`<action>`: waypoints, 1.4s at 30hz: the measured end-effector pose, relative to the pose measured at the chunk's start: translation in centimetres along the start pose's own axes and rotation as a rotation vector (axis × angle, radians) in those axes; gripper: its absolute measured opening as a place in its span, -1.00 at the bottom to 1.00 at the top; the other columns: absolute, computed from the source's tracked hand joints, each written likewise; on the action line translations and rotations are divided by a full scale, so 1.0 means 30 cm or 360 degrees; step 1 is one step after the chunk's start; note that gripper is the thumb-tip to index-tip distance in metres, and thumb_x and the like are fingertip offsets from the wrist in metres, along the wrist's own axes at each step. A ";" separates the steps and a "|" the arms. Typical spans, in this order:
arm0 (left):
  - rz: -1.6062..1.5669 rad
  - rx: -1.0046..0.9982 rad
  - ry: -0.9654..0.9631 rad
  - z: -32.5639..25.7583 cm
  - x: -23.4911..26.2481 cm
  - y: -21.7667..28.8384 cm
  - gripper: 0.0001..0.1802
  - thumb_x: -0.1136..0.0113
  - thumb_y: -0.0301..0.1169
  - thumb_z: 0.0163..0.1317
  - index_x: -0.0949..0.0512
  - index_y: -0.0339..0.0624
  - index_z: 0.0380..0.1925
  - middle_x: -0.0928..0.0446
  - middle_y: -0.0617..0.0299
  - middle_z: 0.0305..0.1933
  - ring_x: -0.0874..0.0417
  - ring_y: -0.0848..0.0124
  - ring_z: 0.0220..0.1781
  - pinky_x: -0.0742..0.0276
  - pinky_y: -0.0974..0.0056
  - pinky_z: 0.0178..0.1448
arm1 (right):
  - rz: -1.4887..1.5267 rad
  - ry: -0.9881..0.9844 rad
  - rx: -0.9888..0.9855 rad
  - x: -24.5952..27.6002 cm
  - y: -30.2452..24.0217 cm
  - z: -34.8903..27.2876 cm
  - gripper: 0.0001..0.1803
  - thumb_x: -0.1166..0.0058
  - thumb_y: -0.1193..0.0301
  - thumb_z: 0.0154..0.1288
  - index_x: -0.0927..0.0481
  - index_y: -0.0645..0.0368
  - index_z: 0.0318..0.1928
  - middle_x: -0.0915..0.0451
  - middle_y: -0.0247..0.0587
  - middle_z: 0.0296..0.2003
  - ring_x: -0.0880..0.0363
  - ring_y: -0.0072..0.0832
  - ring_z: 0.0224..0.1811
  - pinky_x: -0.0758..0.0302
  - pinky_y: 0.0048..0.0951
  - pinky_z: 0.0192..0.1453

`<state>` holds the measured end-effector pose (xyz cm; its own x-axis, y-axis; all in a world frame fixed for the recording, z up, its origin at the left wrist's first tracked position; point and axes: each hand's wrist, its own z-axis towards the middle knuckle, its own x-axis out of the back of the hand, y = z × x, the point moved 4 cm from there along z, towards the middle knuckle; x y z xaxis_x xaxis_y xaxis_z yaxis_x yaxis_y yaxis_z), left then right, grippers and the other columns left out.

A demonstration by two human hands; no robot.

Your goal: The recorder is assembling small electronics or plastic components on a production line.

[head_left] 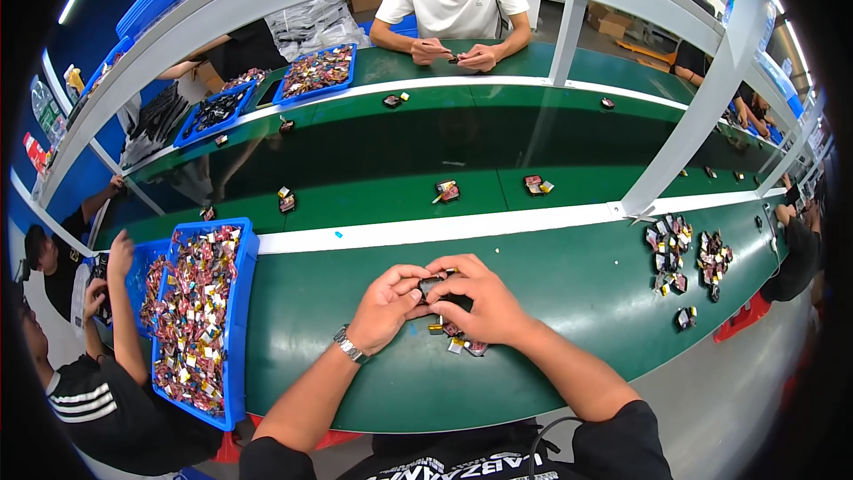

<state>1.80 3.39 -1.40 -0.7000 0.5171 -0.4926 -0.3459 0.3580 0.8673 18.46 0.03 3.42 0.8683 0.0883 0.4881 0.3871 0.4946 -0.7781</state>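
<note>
Over the green work surface (551, 293), my left hand (384, 309) and my right hand (487, 302) meet around a small black plastic casing (434, 285). Fingers of both hands are closed on it from either side, and they cover much of its shape. Just below my hands lies a small reddish circuit-board assembly (457, 344) with yellow and white parts, partly hidden by my right hand. Whether it is joined to the casing cannot be made out.
Left of me, a blue tray (249, 253) is heaped with similar assemblies. More assembly piles (668, 253) lie on the right. Beyond a white rail (373, 233), the green belt (373, 200) carries scattered pieces. Metal posts (684, 142) frame it; co-workers sit across and on both sides.
</note>
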 end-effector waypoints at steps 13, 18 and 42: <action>-0.0006 -0.0014 0.0023 -0.004 0.010 -0.008 -0.66 0.05 -0.60 0.42 -0.35 -0.25 0.17 -0.50 0.08 0.19 -0.57 0.34 0.21 -0.57 0.17 0.28 | -0.0370 0.0209 0.0110 -0.036 -0.008 0.003 -0.85 -0.30 0.48 0.14 -0.69 0.16 -0.24 -0.55 -0.18 0.02 -0.50 -0.20 0.11 -0.53 -0.27 0.11; -0.0021 -0.0004 0.0016 -0.001 0.013 -0.012 -0.67 0.04 -0.57 0.43 -0.35 -0.24 0.17 -0.50 0.08 0.19 -0.57 0.34 0.21 -0.56 0.18 0.28 | -0.0344 0.0323 0.0092 -0.035 -0.014 -0.002 -0.84 -0.29 0.51 0.11 -0.70 0.18 -0.24 -0.56 -0.18 -0.01 -0.51 -0.20 0.08 -0.53 -0.26 0.10; -0.0090 -0.0166 0.0091 -0.004 0.015 -0.022 -0.73 -0.05 -0.53 0.43 -0.37 -0.19 0.09 -0.48 -0.01 0.26 -0.58 0.27 0.22 -0.57 0.09 0.26 | -0.0260 0.0404 0.0058 -0.054 -0.005 -0.008 -0.77 -0.28 0.55 0.11 -0.71 0.14 -0.17 -0.53 -0.16 0.13 -0.44 -0.14 0.22 -0.51 -0.23 0.17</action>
<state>1.63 3.29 -2.18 -0.7111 0.4519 -0.5386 -0.4470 0.3008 0.8425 17.07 -0.39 2.65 0.8470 -0.2115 0.4878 0.5206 0.5159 -0.6803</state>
